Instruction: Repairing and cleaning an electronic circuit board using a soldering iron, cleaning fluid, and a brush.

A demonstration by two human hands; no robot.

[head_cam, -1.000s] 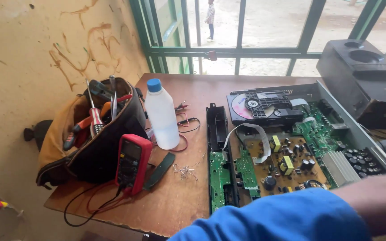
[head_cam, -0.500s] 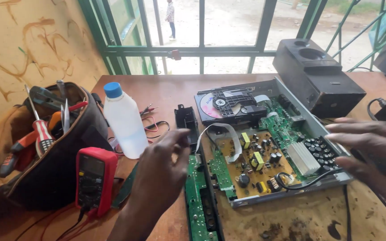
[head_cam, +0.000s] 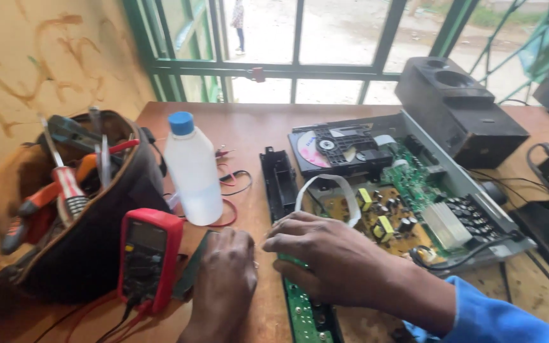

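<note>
Both hands have drawn in since half a second ago: the right hand (head_cam: 332,254), then out at the right edge of the opened player, now lies over the long green circuit board (head_cam: 306,311) near the front of the table, and the left hand (head_cam: 223,279) has settled just left of it. That strip board lies lengthwise at the near edge, its far end hidden under the right hand, whose fingers are spread and curled down onto it; whether they pinch its edge I cannot tell. The left hand's fingers are bent together, knuckles up, resting on the wood with nothing visibly held. Risk starts at the board: a white ribbon cable (head_cam: 325,190) loops from the open chassis (head_cam: 452,190) toward it, so a hard pull could strain that cable. Left of the hands, the red multimeter (head_cam: 147,254) leans on the tool bag (head_cam: 90,241), and the white bottle (head_cam: 192,171) stands close; a stray elbow could tip either.
</note>
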